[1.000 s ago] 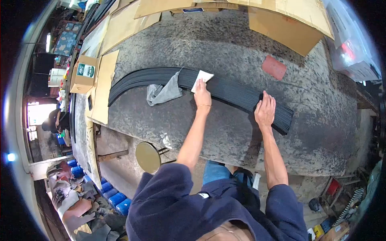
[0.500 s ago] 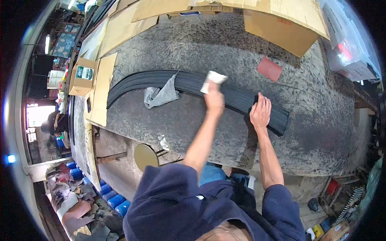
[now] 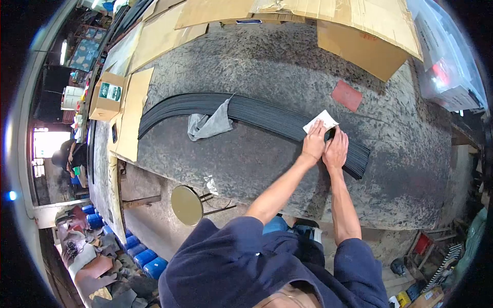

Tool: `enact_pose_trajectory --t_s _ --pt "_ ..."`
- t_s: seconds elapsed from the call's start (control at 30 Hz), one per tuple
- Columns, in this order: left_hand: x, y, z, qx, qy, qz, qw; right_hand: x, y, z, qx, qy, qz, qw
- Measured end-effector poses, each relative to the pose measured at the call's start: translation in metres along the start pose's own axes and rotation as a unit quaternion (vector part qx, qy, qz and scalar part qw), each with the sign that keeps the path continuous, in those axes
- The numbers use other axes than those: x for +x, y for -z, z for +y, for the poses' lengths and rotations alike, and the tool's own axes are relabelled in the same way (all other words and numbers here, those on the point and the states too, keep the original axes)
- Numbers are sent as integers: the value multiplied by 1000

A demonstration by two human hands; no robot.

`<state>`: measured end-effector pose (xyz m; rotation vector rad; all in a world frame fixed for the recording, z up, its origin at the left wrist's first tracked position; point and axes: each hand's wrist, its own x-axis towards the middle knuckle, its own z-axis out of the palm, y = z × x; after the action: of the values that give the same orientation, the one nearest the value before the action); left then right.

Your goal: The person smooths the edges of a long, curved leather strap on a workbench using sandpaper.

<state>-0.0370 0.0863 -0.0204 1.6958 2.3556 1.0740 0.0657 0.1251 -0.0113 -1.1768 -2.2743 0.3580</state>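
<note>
A long bundle of thin black strips (image 3: 267, 112) lies in a curve across the dark table, its cut ends at the right. Flat under the fingers of my left hand (image 3: 311, 146) is a white folded cloth (image 3: 323, 119), pressed onto the strips. Right beside it, my right hand (image 3: 336, 150) grips the bundle a little short of its right end, fingers bent over the far edge. The two hands almost touch. A crumpled grey cloth (image 3: 213, 124) is draped over the bundle's near edge, left of the middle.
A red rectangular sheet (image 3: 347, 96) lies beyond my hands. Cardboard (image 3: 359, 46) lines the table's far side, with a clear plastic bin (image 3: 447, 66) at the far right. A small carton (image 3: 107, 97) sits at the left. A round stool (image 3: 186, 205) stands below the near edge.
My left hand has moved right along the strips with the white cloth, from mid-bundle to beside my right hand. My right hand stays at nearly the same spot on the bundle.
</note>
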Motion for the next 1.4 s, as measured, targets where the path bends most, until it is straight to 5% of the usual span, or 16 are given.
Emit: enact_pose_trajectory --t_s 0.07,0.17,0.27,0.33,0.47,0.57,0.6,0.7,0.8,0.93,1.07,1.13,1.17,1.2,1.27,1.4 --pt "3 4 -35 -3 -52 -42 998 2 5 -4 12 10 9 1000" --pt "35 82 -81 77 125 -36 989 3 8 -6 17 -2 2 1000" --pt "49 101 -71 -351 358 93 860 4 11 -9 5 8 8 1000" --pt "13 32 -37 16 172 54 983 4 9 -10 -4 4 5 1000" --pt "-17 10 -18 1 -7 -18 1000 1 3 -3 56 -59 13 997" --pt "1 107 -82 92 159 -87 979 5 2 -5 57 -51 16 997" --pt "11 143 -95 -294 345 31 891 3 4 -3 52 -42 25 997" --pt "-3 102 -43 -200 344 82 914 -2 4 -9 41 -45 21 998" --pt "-58 13 9 7 50 11 999 3 0 0 67 -45 64 995" --pt "-47 49 -39 28 -102 -72 992 1 3 -10 104 -72 67 990" --pt "-5 121 -95 131 138 -98 977 8 10 1 132 -123 63 981" --pt "9 129 -73 -323 438 183 819 4 7 -9 44 -81 43 995" --pt "6 117 -30 -257 441 127 851 -3 5 -13 48 -85 39 994" --pt "-4 86 22 -195 439 73 874 -2 6 -11 59 -85 37 994" --pt "-60 -1 13 -25 12 75 997 2 1 2 97 -96 37 990" --pt "-33 88 -79 76 78 -29 994 2 5 -6 85 -104 30 991"
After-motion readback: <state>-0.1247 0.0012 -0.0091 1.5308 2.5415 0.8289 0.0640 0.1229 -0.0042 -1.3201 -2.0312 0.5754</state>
